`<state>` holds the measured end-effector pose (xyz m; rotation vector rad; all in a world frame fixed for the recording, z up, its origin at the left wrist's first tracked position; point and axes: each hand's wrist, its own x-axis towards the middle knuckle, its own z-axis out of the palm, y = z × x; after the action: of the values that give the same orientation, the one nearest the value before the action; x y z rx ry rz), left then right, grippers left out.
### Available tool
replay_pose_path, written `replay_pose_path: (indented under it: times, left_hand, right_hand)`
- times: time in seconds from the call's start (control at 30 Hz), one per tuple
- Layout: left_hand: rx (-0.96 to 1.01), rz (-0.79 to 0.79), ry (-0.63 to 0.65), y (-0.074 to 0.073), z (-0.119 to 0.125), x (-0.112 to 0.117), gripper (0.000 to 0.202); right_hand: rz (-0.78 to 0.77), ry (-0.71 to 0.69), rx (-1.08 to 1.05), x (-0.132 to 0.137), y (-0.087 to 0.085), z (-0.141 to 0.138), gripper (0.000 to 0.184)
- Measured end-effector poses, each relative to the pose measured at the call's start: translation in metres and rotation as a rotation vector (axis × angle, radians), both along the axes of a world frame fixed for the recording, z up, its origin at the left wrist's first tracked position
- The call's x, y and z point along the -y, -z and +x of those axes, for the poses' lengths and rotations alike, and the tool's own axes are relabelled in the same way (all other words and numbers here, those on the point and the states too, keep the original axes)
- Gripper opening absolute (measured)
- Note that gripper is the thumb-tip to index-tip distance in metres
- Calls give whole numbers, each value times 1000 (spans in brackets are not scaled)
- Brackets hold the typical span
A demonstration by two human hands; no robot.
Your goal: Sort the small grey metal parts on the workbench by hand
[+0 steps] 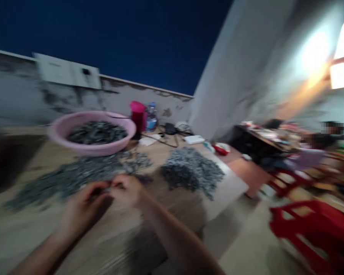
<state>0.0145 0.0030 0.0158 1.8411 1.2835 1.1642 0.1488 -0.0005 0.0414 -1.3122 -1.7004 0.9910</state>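
The picture is smeared by motion. My left hand (81, 208) and my right hand (129, 190) meet over the wooden table (172, 208), fingertips pinched together on a small dark piece I cannot make out. Just beyond them lies a wide spread of small grey metal parts (71, 177). A second heap of the same grey parts (192, 172) lies to the right. A pink basin (93, 131) filled with more of these parts stands behind the spread.
A magenta cup (138, 114), a water bottle (151, 116), cables and a white box (194, 139) sit at the table's far end. Red plastic chairs (315, 229) stand at the right. Another person sits at a cluttered table (263, 139) beyond.
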Motion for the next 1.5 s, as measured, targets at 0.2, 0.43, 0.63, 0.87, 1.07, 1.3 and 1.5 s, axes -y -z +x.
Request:
replay_pose_path:
  times: [0.2,0.43,0.63,0.87,1.07,1.3,1.5]
  left_hand:
    - [52,64,-23,-8,-19,-5,12]
    - [93,-4,-50,-6,-15,-4,6]
    - [86,4,-26,-6,-17,-7,5]
    - [58,47,-20,-2,-19,-8,6]
    - [418,-161,71,1,-15,-11,14]
    - [700,-286,112,-1,-14,-13,27]
    - [619,-252,135,-3,-14,-10,23]
  right_hand:
    - [113,67,-100,-12,15,-4,4]
    - [-70,110,-250,-7,8,-9,6]
    - [-264,22,-511,-11,3,-2,13]
    - [-349,-2,-568,-13,2,3,24]
    - [-248,37,-518,-14,3,2,19]
    - [-273,-39,-555,-11,-1,2,21]
    - [-299,-25,-553,-11,0,3,23]
